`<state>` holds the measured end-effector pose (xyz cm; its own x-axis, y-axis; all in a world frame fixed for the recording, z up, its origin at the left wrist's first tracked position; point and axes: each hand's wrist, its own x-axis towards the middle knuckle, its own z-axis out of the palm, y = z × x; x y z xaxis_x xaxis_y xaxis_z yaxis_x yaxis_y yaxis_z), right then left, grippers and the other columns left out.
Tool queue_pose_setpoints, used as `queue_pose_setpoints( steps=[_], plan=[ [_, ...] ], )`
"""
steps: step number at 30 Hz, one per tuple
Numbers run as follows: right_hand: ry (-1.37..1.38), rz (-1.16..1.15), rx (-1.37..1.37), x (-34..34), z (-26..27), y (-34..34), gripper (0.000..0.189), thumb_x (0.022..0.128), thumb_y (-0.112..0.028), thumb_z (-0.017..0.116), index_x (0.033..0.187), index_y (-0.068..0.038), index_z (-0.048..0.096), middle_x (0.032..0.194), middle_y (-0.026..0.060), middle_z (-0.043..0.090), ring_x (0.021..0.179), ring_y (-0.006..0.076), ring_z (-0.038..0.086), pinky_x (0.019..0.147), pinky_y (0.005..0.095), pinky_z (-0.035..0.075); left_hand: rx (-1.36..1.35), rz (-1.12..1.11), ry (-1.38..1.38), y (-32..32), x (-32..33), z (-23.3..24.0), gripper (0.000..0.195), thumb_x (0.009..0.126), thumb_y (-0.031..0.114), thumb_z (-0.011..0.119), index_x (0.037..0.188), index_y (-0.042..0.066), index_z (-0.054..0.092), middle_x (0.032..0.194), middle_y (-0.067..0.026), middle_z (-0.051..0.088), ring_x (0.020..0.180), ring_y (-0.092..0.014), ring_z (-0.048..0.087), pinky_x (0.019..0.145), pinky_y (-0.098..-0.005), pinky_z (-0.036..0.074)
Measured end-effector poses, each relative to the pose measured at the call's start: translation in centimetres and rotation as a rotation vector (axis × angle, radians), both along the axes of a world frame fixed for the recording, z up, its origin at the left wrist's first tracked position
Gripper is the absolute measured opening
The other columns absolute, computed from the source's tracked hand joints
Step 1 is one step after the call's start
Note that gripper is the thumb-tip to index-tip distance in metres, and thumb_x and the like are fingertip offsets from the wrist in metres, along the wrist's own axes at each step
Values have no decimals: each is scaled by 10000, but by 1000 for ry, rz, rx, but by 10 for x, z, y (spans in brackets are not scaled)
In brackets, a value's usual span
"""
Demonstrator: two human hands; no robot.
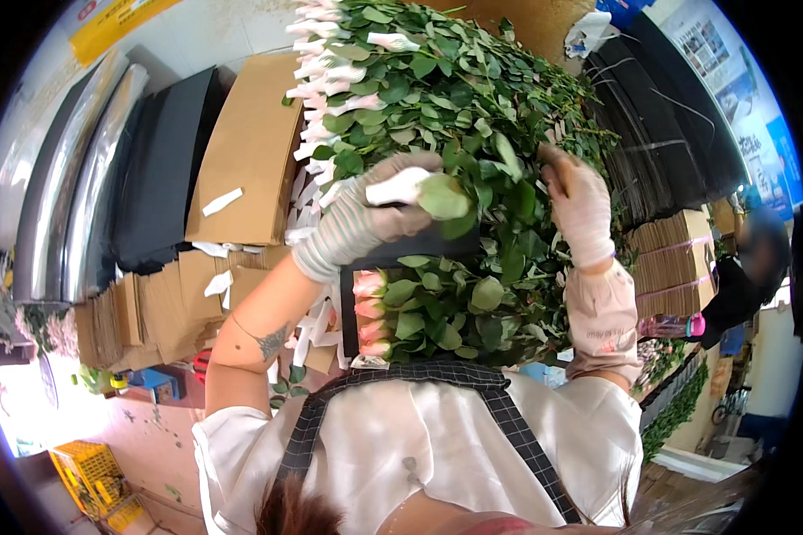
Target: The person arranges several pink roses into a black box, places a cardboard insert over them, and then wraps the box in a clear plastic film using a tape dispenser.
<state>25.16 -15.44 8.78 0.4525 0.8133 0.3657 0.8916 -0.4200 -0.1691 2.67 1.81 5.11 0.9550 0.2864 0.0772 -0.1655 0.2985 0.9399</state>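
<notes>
Striped gloves cover both my hands. My left hand [391,200] is curled around a rose whose head is wrapped in a white foam-like net sleeve [396,187]; blurred leaves extend to its right. My right hand [575,194] is at the leafy stems on the right, its fingertips partly hidden, so its hold is unclear. Beyond both hands lies a big pile of green-leaved rose stems [441,100], with sleeved heads along its left edge. Nearer my body, pink roses [371,309] lie in a row on a black surface, their leaves [441,301] pointing right.
Brown cardboard [244,147], black sheets [164,160] and clear film rolls [94,180] stand left. Loose white sleeves [222,202] are scattered there. Black bundled sheets [662,127], cardboard stacks [672,261] and a pink-capped bottle [672,326] are right. Another person [743,281] is at far right.
</notes>
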Motion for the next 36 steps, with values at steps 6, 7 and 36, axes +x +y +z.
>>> queue_pose_setpoints(
  steps=[6, 7, 36],
  plan=[
    [542, 795, 64, -57, -9, 12, 506, 654, -8, 560, 1157, -65, 541, 1070, 170, 579, 992, 367, 548, 880, 405, 439, 501, 240, -311, -53, 2, 23, 430, 703, 168, 760, 1075, 44, 585, 948, -107, 632, 836, -216, 632, 748, -298, 505],
    [596, 782, 94, -59, -12, 10, 500, 642, -9, 574, 1138, -72, 555, 1031, 156, 587, 982, 360, 553, 863, 390, 444, 517, 227, -216, -58, -1, 26, 429, 688, 174, 767, 1059, 50, 592, 916, -110, 634, 805, -242, 637, 720, -305, 510],
    [-61, 533, -97, -93, -5, 12, 440, 756, -1, 531, 1175, -112, 604, 887, 88, 617, 775, 244, 587, 699, 303, 473, 1216, 550, 226, -24, -95, -75, 356, 737, 167, 664, 1047, 26, 562, 1032, -134, 578, 1051, -282, 540, 869, -403, 451]
  ],
)
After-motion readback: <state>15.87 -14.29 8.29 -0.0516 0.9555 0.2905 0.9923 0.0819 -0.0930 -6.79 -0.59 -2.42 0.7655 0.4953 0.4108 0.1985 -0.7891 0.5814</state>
